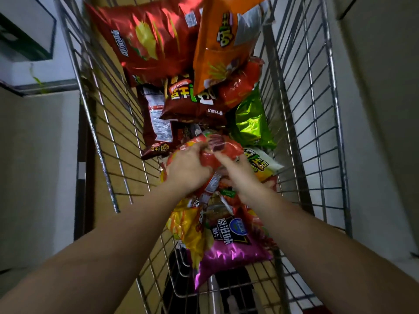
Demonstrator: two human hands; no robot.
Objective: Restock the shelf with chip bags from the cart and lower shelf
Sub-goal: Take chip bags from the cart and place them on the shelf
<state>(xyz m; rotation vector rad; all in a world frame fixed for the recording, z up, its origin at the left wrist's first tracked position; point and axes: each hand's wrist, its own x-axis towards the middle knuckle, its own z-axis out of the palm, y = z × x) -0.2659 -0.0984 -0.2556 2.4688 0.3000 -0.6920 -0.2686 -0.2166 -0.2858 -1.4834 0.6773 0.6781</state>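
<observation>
I look down into a wire cart (301, 123) filled with several chip bags. Both hands are on one red-orange chip bag (226, 147) in the middle of the pile. My left hand (188, 168) grips its left side, fingers curled over the top. My right hand (238, 173) holds its right edge from below. Around it lie a big red bag (145, 39), an orange bag (222, 41), a green bag (251, 121), a dark red bag (192, 103) and a purple bag (229, 252). No shelf is in view.
The cart's wire walls rise close on both sides, with brown cardboard (108, 123) behind the left wall. Grey floor (385, 132) shows on the right, and pale floor with a dark-framed panel (27, 35) on the left.
</observation>
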